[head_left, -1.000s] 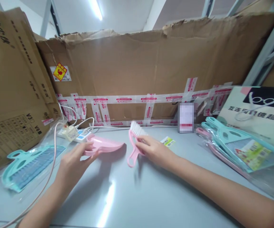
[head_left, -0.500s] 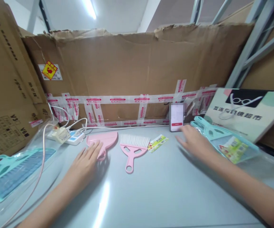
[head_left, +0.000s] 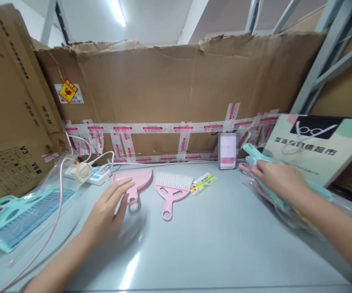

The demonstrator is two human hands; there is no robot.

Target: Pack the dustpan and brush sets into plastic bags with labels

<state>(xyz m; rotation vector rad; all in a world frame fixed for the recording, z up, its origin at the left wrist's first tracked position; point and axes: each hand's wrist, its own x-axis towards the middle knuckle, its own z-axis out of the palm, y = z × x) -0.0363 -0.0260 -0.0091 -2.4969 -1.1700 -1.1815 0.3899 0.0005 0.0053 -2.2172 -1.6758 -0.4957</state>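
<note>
My left hand (head_left: 109, 209) hovers at the near side of a pink dustpan (head_left: 139, 179), its fingers apart and nothing in them. To the right of the dustpan lies a pink hand brush (head_left: 173, 192) with white bristles and a ring-ended handle. A yellow-green label card (head_left: 203, 184) rests beside the bristles. On the right, my right hand (head_left: 279, 179) closes over the handle end of a teal brush and dustpan set (head_left: 253, 151) in clear plastic. A pink handle (head_left: 244, 167) shows under that set. My hand and forearm hide much of the teal set.
Another bagged teal brush set (head_left: 26, 219) lies at the left, with a cable (head_left: 57, 211) across it. A power strip (head_left: 98, 176) with plugs and a phone (head_left: 227, 151) stand near the large cardboard box (head_left: 164, 89). A printed bag (head_left: 310, 150) leans at the right.
My right hand has moved right from near the phone onto the bagged teal set, which has tilted and shows pink beneath. My left hand has drawn back slightly from the pink dustpan.
</note>
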